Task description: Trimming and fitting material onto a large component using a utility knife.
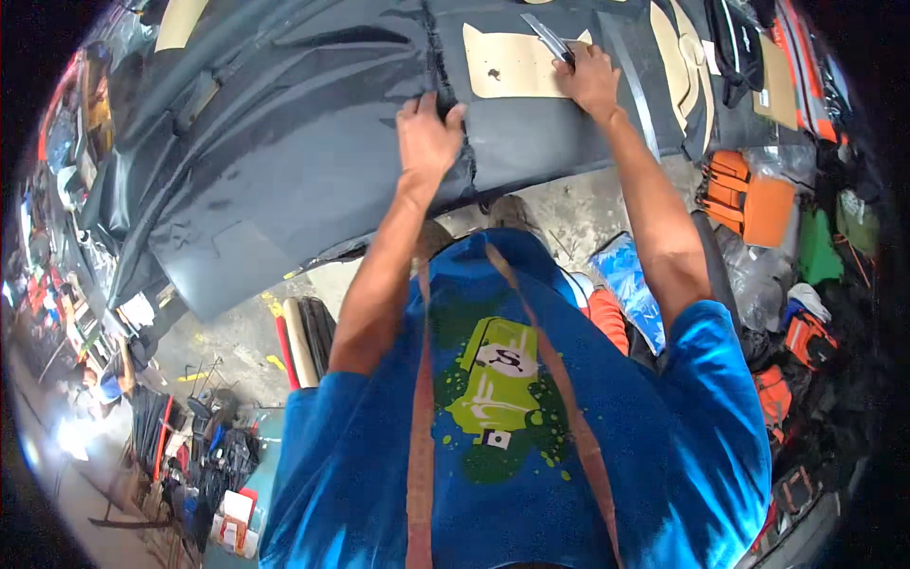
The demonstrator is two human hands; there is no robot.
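My left hand (429, 139) lies on black sheet material (332, 114), its fingers and thumb spread, just left of a rough dark seam or cut edge (436, 62). My right hand (591, 81) is closed around the dark end of a long, silver, blade-like tool (545, 36), which points away to the upper left. Whether it is a cutter knife or scissors I cannot tell. Under that hand and the tool is a flat tan pattern piece (507, 68) with a notched far edge and a small dark hole.
A grey metal strip (637, 100) and curved tan pattern pieces (675, 57) lie right of my right hand. Orange pieces (749, 199), a blue plastic bag (630, 284) and clear plastic (749, 275) are at the right. Rolls (300, 341) stand lower left; a person (109, 403) is farther left.
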